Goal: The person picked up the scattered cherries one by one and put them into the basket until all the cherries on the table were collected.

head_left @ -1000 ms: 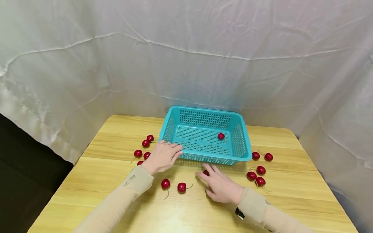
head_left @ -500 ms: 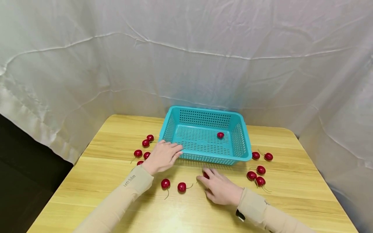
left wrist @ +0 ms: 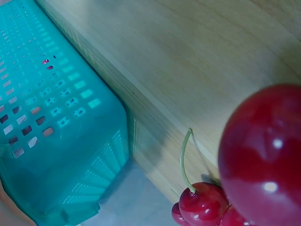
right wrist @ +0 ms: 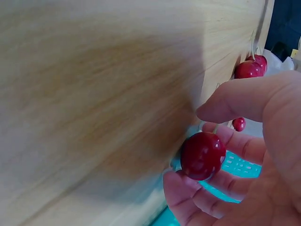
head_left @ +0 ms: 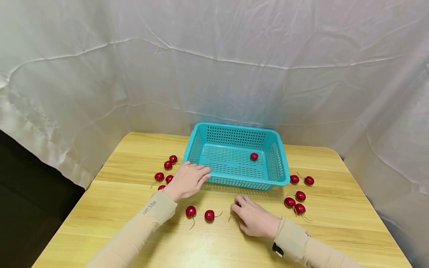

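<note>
A turquoise plastic basket (head_left: 234, 178) stands at the back middle of the table, a single cherry (head_left: 254, 156) on its floor. My left hand (head_left: 189, 180) grips its front left corner, fingers over the rim; skin shows through the holes in the left wrist view. In front of the basket my right hand (head_left: 256, 219) curls its fingers round a cherry (right wrist: 203, 155), mostly hidden in the head view except for its stem. The thumb lies above this cherry in the right wrist view. Two loose cherries, one left (head_left: 191, 211) and one right (head_left: 209, 215), lie between the hands.
Several cherries (head_left: 159, 176) lie left of the basket, partly behind the left wrist. Another group of cherries (head_left: 299, 209) lies to the right. The wooden table (head_left: 207, 249) backs onto a pale hanging cloth (head_left: 234, 74).
My right hand's fingers have curled in from a spread pose and drawn slightly towards me, closing round the cherry beneath them. The left hand stays on the basket.
</note>
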Action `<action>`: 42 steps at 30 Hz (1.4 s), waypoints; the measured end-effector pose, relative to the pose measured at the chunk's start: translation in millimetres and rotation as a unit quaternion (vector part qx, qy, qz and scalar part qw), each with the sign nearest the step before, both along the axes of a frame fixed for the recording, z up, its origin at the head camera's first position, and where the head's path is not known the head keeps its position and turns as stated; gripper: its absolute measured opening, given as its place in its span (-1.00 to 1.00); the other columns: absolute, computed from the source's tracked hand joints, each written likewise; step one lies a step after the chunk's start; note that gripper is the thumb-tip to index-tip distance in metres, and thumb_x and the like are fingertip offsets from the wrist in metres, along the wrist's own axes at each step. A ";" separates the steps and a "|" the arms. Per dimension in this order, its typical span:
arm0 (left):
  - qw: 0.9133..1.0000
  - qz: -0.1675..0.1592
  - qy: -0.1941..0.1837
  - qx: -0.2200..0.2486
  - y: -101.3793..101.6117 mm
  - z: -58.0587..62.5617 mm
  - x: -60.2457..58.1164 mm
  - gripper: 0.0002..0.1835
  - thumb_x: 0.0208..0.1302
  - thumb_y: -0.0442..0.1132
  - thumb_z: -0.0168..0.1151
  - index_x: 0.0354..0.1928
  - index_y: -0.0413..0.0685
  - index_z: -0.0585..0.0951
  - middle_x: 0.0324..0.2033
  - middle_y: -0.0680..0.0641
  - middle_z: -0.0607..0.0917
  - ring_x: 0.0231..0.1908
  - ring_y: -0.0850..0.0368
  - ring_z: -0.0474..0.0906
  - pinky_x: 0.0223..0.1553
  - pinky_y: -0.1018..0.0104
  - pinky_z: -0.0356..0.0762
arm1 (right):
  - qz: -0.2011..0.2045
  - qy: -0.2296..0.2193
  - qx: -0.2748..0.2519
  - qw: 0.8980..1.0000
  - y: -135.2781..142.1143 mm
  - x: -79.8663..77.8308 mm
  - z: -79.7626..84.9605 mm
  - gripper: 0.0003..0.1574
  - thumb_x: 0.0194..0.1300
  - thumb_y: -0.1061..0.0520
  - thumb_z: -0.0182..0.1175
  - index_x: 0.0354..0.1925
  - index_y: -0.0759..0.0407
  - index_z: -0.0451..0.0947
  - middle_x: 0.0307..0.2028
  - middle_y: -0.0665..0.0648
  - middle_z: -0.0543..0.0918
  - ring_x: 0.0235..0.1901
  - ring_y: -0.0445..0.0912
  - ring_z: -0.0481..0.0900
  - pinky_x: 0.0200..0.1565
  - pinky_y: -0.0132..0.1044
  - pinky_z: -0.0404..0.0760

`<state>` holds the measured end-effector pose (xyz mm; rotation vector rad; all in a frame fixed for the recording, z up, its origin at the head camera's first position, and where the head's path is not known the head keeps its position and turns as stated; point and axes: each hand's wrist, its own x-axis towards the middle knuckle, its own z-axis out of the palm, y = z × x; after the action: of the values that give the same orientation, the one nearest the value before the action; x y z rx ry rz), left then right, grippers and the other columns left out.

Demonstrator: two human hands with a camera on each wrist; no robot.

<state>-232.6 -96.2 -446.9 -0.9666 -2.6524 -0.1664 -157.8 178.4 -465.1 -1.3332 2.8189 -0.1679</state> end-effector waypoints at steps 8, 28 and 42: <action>1.000 -0.001 -0.002 0.002 1.5 -0.1 -0.5 -0.67 0.55 0.00 -0.02 0.12 0.12 0.65 0.08 0.04 0.76 0.05 0.03 0.72 0.03 0.11 0.52 | -0.015 -0.057 -0.011 0.998 3.6 -3.0 -0.8 -0.74 0.10 0.32 0.30 -0.34 0.05 0.45 -0.37 -0.07 0.30 -0.35 -0.23 0.26 -0.30 -0.43 0.38; 1.000 0.006 0.003 0.000 -1.1 -3.2 4.4 -0.64 0.56 0.03 -0.07 0.12 0.13 0.64 0.08 0.04 0.76 0.04 0.04 0.72 -0.02 0.15 0.51 | -0.023 -0.139 -0.068 0.988 11.4 -8.8 11.1 -0.85 0.22 0.25 0.29 -0.41 0.06 0.51 -0.59 -0.18 0.43 -0.59 -0.41 0.28 -0.52 -0.53 0.39; 1.000 0.003 0.000 0.009 0.8 -1.3 0.7 -0.68 0.54 -0.01 -0.01 0.09 0.10 0.65 0.08 0.02 0.76 0.06 0.02 0.72 0.07 0.08 0.53 | -0.028 -0.127 -0.100 0.986 19.5 -19.5 43.8 -0.85 0.19 0.27 0.27 -0.42 0.08 0.50 -0.63 -0.15 0.37 -0.63 -0.40 0.20 -0.58 -0.54 0.24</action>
<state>-231.9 -95.4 -448.2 -0.9520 -2.6486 -0.1894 -177.3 197.9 -421.3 -1.1672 2.6798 -0.5919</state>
